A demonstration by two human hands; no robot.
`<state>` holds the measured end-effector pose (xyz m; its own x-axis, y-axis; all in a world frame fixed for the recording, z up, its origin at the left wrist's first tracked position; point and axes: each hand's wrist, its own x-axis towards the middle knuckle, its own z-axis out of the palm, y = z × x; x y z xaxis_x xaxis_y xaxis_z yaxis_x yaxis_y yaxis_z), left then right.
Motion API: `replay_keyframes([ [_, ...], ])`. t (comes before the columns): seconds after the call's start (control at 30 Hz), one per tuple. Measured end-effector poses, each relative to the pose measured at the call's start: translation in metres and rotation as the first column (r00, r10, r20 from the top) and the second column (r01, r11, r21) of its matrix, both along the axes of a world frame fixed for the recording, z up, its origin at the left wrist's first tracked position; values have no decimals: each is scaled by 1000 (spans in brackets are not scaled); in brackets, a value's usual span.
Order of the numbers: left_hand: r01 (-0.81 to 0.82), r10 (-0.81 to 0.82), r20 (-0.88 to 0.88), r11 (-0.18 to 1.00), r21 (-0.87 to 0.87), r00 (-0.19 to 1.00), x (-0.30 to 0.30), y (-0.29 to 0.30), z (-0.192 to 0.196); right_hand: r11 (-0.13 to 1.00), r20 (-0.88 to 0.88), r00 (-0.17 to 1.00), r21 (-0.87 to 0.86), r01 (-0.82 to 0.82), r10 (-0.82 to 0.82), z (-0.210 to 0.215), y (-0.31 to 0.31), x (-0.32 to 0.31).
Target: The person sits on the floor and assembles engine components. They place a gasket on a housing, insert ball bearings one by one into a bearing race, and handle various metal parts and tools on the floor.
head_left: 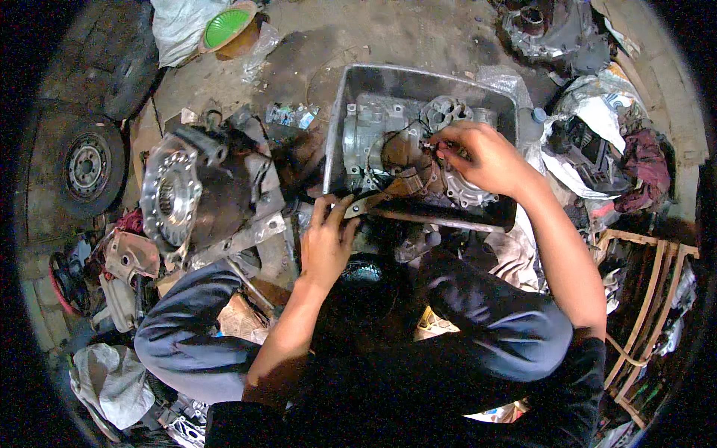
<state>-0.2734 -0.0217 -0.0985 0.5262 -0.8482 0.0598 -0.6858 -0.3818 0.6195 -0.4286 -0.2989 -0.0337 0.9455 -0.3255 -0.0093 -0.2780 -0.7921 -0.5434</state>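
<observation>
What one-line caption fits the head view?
Left hand grips pliers; right hand fingers a gearbox in a tray.

A dirty, oil-stained concrete floor (418,33) fills the scene, dim toward the edges. A tyre on its wheel (88,166) lies at the left, with a green bowl (226,27) beside a white sack (178,26) at the top. Rags and plastic wrappings (597,127) pile up on the right near a wooden frame (651,284).

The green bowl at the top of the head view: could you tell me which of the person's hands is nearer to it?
Left. The left hand grips a tool at the metal tray's near-left corner, below and right of the green bowl. The right hand works inside the tray, farther right.
</observation>
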Motion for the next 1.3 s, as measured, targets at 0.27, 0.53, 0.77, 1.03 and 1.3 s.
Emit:
replay_keyframes([
  [0.27,-146,141,-40,973,-177,989,18,-23,-14,995,215,976,81,-59,41,-8,3,11],
  [0.53,-313,300,-89,914,-260,950,23,-90,5,989,159,987,-149,4,20,-69,36,26],
  [0.77,-356,282,-240,859,-368,929,25,-95,-18,957,142,979,-227,178,-149,-89,31,32],
  [1.03,-76,90,182,994,-81,979,23,-75,-37,960,174,950,-61,272,-258,-94,23,31],
  [1.3,-83,99,141,989,-119,985,42,-88,-41,915,192,902,-38,401,-388,-97,21,32],
])
